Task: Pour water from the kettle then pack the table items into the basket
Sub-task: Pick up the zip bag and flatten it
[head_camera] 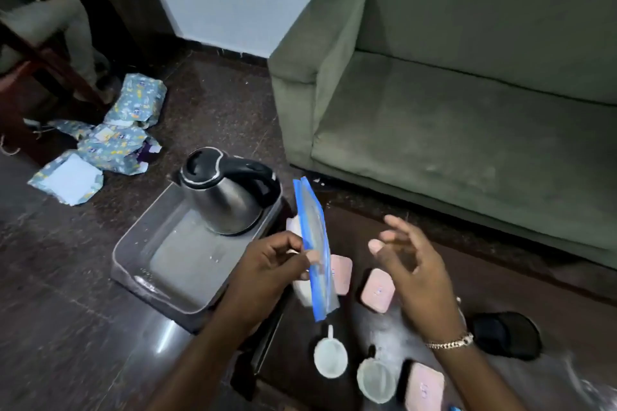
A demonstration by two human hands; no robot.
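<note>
A steel kettle (224, 197) with a black lid and handle stands at the far end of a grey plastic basket (140, 243). My left hand (270, 264) pinches a clear zip bag (315, 243) with a blue strip, held upright just right of the basket. My right hand (412, 264) hovers beside the bag with its fingers spread and nothing in it. On the dark table (350, 327) below lie pink-lidded containers (377, 290), another pink-lidded container (424, 387), a white cup (330, 357) and a clear cup (375, 380).
A green sofa (467, 93) fills the right side behind the table. A black object (507, 334) sits at the table's right. Torn patterned paper (110, 140) lies on the floor at the left, near another person's legs (50, 30).
</note>
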